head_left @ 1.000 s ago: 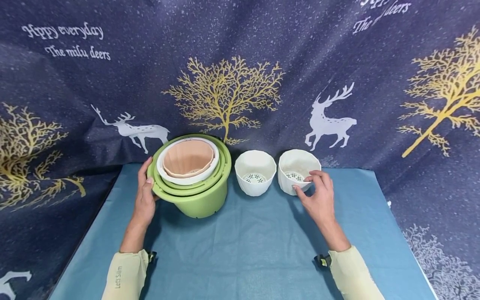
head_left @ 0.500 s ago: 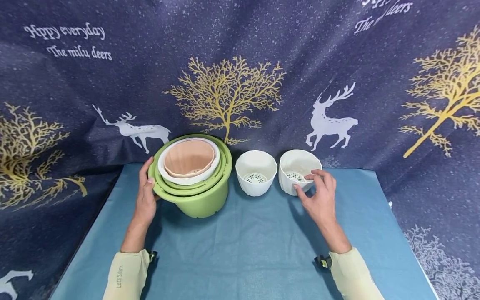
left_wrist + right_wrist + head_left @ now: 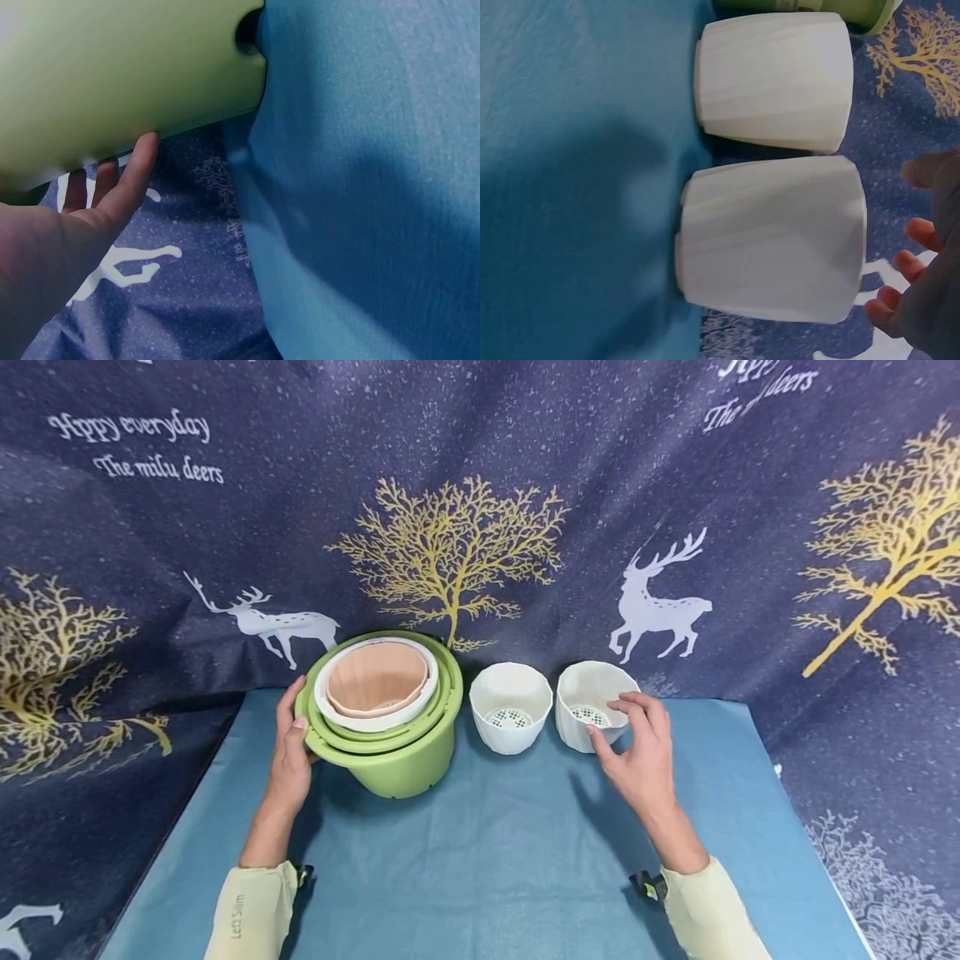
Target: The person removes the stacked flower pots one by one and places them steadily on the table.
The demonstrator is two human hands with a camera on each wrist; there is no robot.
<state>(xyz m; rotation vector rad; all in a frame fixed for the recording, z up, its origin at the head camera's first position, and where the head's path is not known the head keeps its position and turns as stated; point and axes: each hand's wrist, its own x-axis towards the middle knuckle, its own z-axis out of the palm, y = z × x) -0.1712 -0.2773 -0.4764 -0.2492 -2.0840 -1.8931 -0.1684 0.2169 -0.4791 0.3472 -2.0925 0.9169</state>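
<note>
At the left in the head view is a nested stack: a large green flowerpot (image 3: 405,773), a second green rim, a white pot (image 3: 324,700) and a pinkish one (image 3: 375,677) innermost. My left hand (image 3: 288,756) holds the large green pot's left rim, thumb on top; in the left wrist view its fingers lie against the green wall (image 3: 112,82). To the right stands a white faceted flowerpot (image 3: 579,727) with drainage holes. My right hand (image 3: 637,752) is beside its right rim, thumb and fingers spread; the right wrist view shows the fingertips apart from this pot (image 3: 772,240).
A second white pot (image 3: 510,735) stands between the stack and the right white pot. Blue cloth (image 3: 450,877) covers the table. Behind it hangs a dark blue curtain (image 3: 525,443) printed with trees and deer, close to the pots.
My right hand's fingers have eased off the right white pot's rim and moved slightly up and right. The left hand and the pots stay as they were.
</note>
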